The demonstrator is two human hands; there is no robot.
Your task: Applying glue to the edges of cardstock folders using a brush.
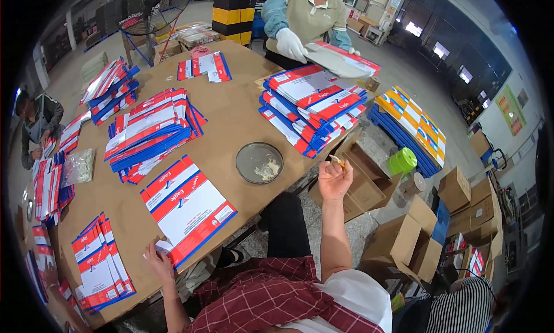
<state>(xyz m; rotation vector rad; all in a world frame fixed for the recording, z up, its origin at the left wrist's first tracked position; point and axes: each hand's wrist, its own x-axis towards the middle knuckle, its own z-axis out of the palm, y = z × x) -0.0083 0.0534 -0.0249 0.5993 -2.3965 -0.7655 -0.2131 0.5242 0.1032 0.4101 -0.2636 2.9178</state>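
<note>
Left hand [160, 265] touching the white corner flap [164, 246] of a flat red-white-blue cardboard carton [193, 209] just beyond it, finger closure unclear, raised right hand [335, 180] clamped on a small tan stick [336, 160], round dark dish [249, 155] left of it

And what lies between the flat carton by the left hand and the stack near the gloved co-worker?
A round dark tray holding pale bits, in the head view.

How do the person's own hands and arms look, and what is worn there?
Left hand and right hand are ungloved; forearms are bare, without visible watches. A white short sleeve shows on the right; a dark-red checked garment has thin pale lines.
</note>
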